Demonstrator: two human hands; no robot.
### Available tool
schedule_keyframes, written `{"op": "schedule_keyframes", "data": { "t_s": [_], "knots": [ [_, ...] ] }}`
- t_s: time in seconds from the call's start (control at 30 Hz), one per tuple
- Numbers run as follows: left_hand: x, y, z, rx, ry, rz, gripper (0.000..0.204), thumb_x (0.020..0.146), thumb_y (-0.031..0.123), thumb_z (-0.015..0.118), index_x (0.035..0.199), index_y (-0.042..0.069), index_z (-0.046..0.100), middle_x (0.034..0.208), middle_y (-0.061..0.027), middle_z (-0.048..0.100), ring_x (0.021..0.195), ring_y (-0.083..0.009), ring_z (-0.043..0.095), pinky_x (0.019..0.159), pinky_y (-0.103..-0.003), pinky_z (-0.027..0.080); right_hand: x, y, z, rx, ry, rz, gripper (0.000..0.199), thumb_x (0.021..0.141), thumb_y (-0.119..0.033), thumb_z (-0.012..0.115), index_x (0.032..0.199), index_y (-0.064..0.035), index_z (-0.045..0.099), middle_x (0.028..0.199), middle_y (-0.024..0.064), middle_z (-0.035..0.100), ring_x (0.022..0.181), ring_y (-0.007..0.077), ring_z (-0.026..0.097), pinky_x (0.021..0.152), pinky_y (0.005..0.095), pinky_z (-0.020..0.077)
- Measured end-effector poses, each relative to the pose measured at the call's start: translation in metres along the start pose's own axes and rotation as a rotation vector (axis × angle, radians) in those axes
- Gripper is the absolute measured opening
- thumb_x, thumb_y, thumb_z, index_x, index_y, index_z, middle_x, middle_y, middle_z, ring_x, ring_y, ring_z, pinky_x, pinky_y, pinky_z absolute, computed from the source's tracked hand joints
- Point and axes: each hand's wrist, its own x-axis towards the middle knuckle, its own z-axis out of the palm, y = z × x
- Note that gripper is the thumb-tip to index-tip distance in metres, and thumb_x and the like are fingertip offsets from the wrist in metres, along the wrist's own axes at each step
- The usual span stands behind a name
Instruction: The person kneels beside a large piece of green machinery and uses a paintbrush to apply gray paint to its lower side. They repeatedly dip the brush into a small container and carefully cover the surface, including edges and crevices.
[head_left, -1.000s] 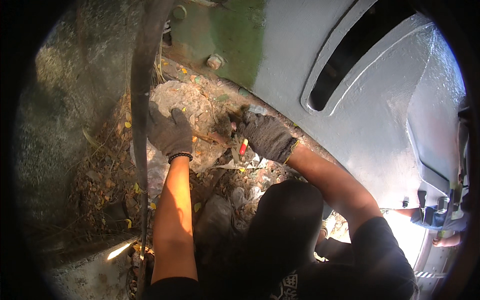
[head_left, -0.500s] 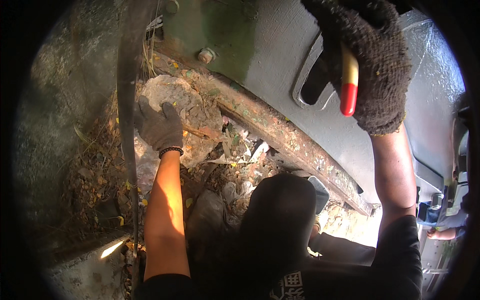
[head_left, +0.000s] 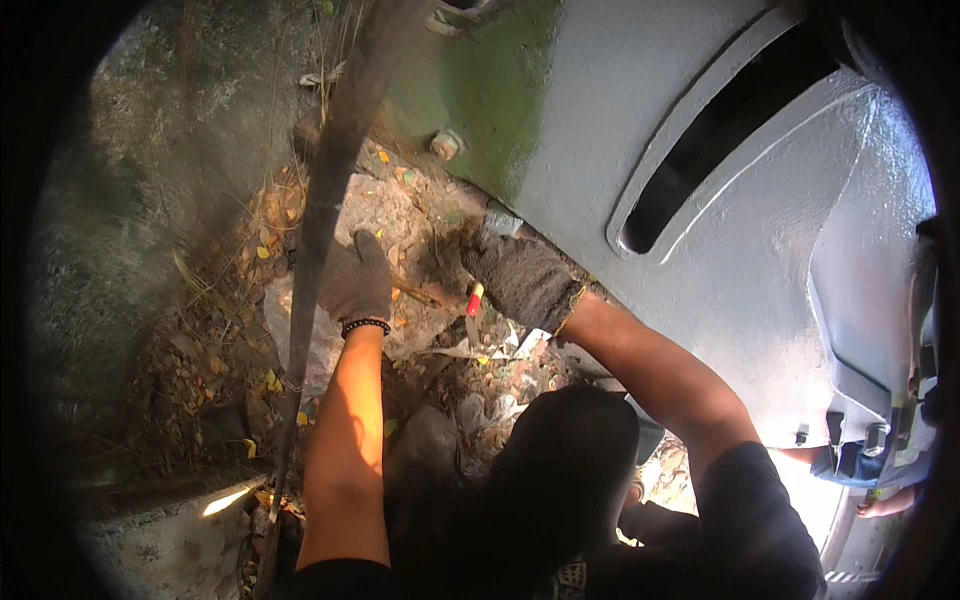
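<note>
My right hand (head_left: pixel 522 278), in a dark knitted work glove, is closed around a tool. Only the tool's yellowish handle with a red end (head_left: pixel 474 299) sticks out below the fist; its working end is hidden. The fist is low against the edge of the grey-painted metal panel (head_left: pixel 590 150), by the dirt-covered ledge. To its left, my gloved left hand (head_left: pixel 358 283) lies on a pale rock-like slab (head_left: pixel 385 205) strewn with dry leaves, thumb stretched out. A dark upright bar (head_left: pixel 322 220) partly covers that hand's fingers. A dark beaded bracelet circles the left wrist.
A long slot (head_left: pixel 700 140) curves through the panel, and a rusty bolt (head_left: pixel 446 144) juts from its green part. Leaf litter and crumpled plastic (head_left: pixel 470 405) lie below. A rough wall (head_left: pixel 170 200) rises at left. Another person's hand (head_left: pixel 885 503) shows at the far right.
My right hand has swung down and left from high in front of the panel to the ledge, still holding the tool. My left hand stays on the slab; the view has shifted.
</note>
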Motion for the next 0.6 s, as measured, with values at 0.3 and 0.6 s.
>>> {"op": "schedule_keyframes", "data": {
  "t_s": [0.3,0.6],
  "knots": [
    [-0.005,-0.016,0.013,0.078,0.089,0.084,0.067,0.092,0.029,0.064,0.146,-0.009,0.052,0.153,-0.0305,0.051,0.146,-0.0449,0.045,0.125,-0.054,0.032,0.033,0.006,-0.218,-0.188,0.585,0.001,0.046,0.086,-0.013,0.074,0.132,-0.0111,0.065,0.123,0.0172,0.066,0.111,0.038,0.067,0.091,0.0502,0.0568],
    [-0.003,-0.013,0.012,-0.019,0.114,0.058,0.066,0.092,0.032,0.062,0.145,-0.008,0.053,0.149,-0.0303,0.055,0.145,-0.0449,0.046,0.125,-0.053,0.033,0.043,0.015,-0.111,-0.163,0.008,0.133,0.027,0.098,-0.022,0.061,0.119,-0.0059,0.07,0.112,0.0167,0.066,0.106,0.0322,0.068,0.085,0.0467,0.0585]
  ]
}}
